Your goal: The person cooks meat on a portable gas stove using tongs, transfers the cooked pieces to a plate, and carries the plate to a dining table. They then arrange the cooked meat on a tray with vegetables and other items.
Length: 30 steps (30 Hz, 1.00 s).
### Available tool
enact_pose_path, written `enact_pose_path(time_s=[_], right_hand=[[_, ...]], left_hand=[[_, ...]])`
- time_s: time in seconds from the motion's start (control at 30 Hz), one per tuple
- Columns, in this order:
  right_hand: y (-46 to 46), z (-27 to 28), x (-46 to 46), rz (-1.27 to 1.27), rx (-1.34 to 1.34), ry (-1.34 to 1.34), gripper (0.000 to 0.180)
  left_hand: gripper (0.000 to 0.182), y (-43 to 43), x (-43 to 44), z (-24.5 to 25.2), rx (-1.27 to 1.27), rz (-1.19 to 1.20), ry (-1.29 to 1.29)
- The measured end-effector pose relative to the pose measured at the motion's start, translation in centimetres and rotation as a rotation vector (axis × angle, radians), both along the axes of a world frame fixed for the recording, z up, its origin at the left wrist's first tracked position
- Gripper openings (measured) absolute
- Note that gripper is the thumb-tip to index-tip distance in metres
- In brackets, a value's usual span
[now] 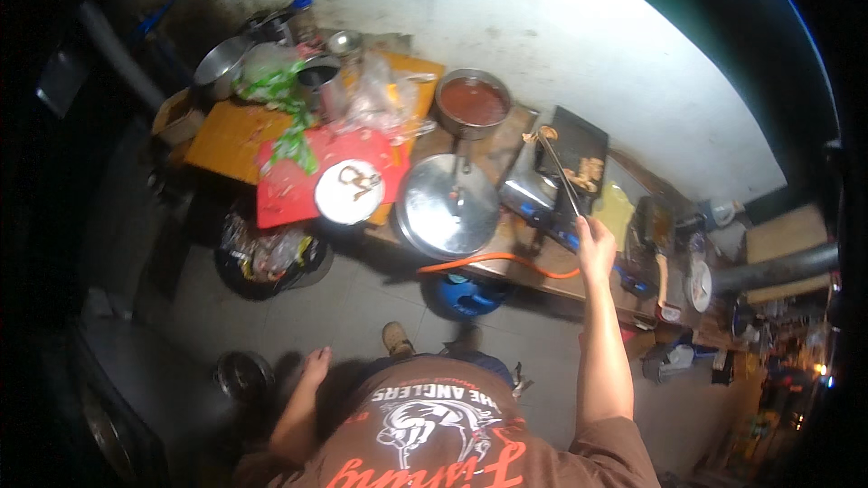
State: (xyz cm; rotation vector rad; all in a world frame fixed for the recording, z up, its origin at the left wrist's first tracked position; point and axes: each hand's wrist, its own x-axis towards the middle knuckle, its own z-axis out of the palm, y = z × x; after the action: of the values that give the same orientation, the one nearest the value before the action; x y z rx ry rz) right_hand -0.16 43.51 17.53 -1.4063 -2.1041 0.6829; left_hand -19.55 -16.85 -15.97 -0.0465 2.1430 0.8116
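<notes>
My right hand (597, 249) grips long metal tongs (562, 173) that reach over a dark rectangular griddle pan (573, 132). At the far tip of the tongs is a browned piece of food (544, 133), apparently meat, by the pan's left edge. More browned pieces (586, 174) lie on the pan's near right part. Beneath the pan stands a silver gas stove (529, 193). My left hand (316, 367) hangs low at my side, away from the table, with no held object visible; its fingers are too blurred to make out.
Left of the stove are a pot of reddish-brown liquid (472, 102) and a large metal lid (447, 207). A white plate with food scraps (349, 207) rests on a red cutting board (291, 196). An orange hose (475, 258) runs along the table's front edge above a blue gas cylinder (468, 295).
</notes>
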Motion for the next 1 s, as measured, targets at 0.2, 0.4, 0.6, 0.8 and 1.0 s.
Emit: enact_pose_path(time_s=[0.2,0.4,0.6,0.8,1.0], right_hand=[[-7.1,-1.5,-5.0,0.255,-0.210,0.104,0.045],[-13.7,-4.6,-12.4,0.480,-0.361,0.017,0.043],[-16.0,-7.2,-12.8,0.448,-0.248,-0.085,0.044],[-10.3,-3.8,-2.1,0.241,-0.118,-0.058,0.045],[-0.4,-0.4,10.2,-0.042,0.106,-0.196,0.043]], left_hand=[[0.054,2.9,2.4,1.8,-0.006,-0.202,0.036],[0.057,1.5,3.1,2.9,-0.065,-0.187,0.017],[0.050,-1.2,2.2,2.6,-0.130,-0.130,0.035],[0.043,-0.9,1.8,0.4,-0.192,-0.144,-0.042],[0.041,5.6,1.1,-0.1,-0.094,-0.125,-0.024]])
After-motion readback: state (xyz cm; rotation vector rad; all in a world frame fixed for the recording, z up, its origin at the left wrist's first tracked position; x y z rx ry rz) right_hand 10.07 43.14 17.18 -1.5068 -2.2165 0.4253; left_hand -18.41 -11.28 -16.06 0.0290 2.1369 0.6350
